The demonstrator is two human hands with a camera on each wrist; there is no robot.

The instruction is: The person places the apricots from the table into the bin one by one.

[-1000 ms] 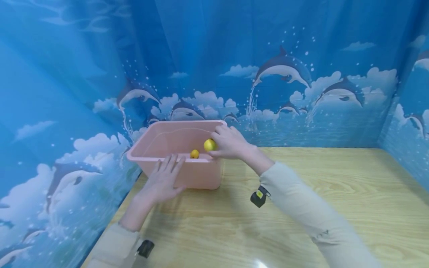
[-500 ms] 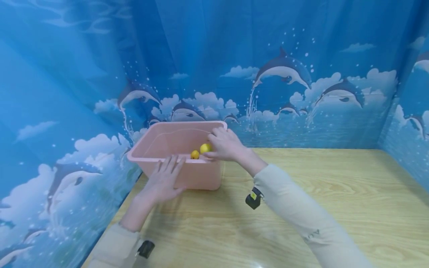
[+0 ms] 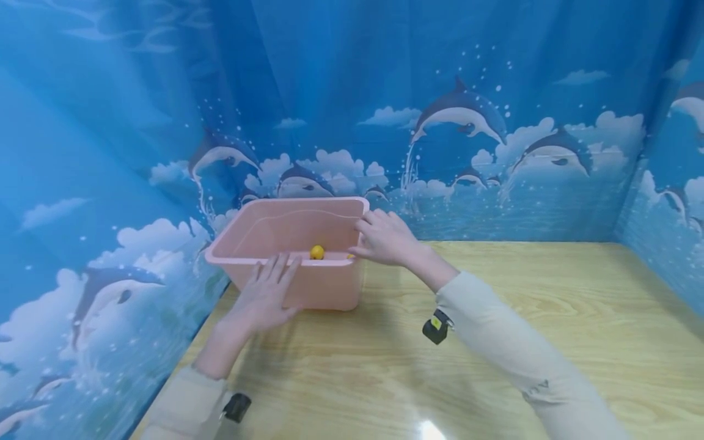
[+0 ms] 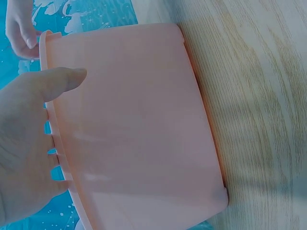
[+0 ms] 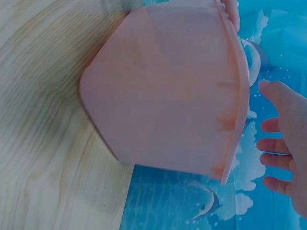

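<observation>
A pink plastic bin [image 3: 324, 287] stands on the table. Inside it lies a small orange-yellow round fruit [image 3: 317, 252]. A sliver of a second yellow round fruit [image 3: 350, 256] shows just above the bin's near rim, mostly hidden by the right thumb and the rim. My left hand [image 3: 264, 305] rests on the near rim, its straight fingers reaching over it and its thumb along the outer wall. Over the bin's right end hovers my right hand [image 3: 387, 238]; in the right wrist view its fingers are relaxed and hold nothing.
The bin stands at the far left of a light wood-grain table [image 3: 522, 318]. A blue curtain [image 3: 341, 98] printed with dolphins hangs behind the table and along both sides. Each forearm carries a small black wrist camera [image 3: 436, 327].
My right hand lowered the larger yellow fruit into the bin and let it go, then drew back up and right. The left hand has stayed on the rim.
</observation>
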